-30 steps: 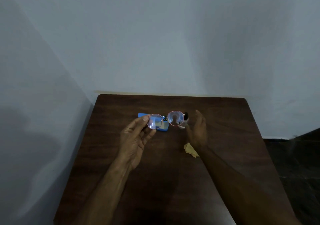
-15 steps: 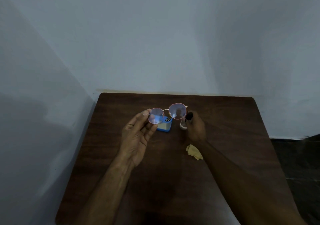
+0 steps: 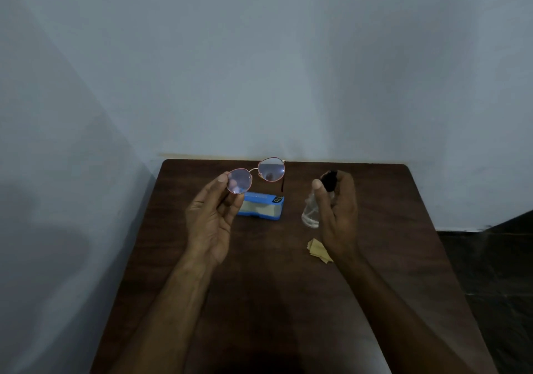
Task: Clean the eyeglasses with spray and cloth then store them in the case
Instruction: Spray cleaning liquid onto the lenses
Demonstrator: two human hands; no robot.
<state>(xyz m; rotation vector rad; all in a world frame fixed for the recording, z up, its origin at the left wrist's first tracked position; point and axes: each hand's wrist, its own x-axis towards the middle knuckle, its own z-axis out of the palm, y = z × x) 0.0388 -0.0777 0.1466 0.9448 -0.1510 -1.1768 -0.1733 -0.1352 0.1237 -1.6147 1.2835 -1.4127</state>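
Observation:
My left hand (image 3: pixel 212 218) pinches the left rim of the round, red-framed eyeglasses (image 3: pixel 271 169), holding them raised above the table with the lenses facing me. My right hand (image 3: pixel 339 209) is wrapped around a small clear spray bottle (image 3: pixel 311 212) with a black nozzle cap, lifted off the table to the right of the glasses. A blue eyeglass case (image 3: pixel 262 207) lies on the dark wooden table (image 3: pixel 259 301) below the glasses. A small folded yellow cloth (image 3: pixel 317 250) lies on the table beside my right wrist.
The table stands in a corner, with a pale wall at the back and another at the left. Its right edge drops to a dark floor (image 3: pixel 496 272).
My right hand closed on the spray bottle and lifted it off the table. My left hand raised the eyeglasses higher and a little farther from the bottle.

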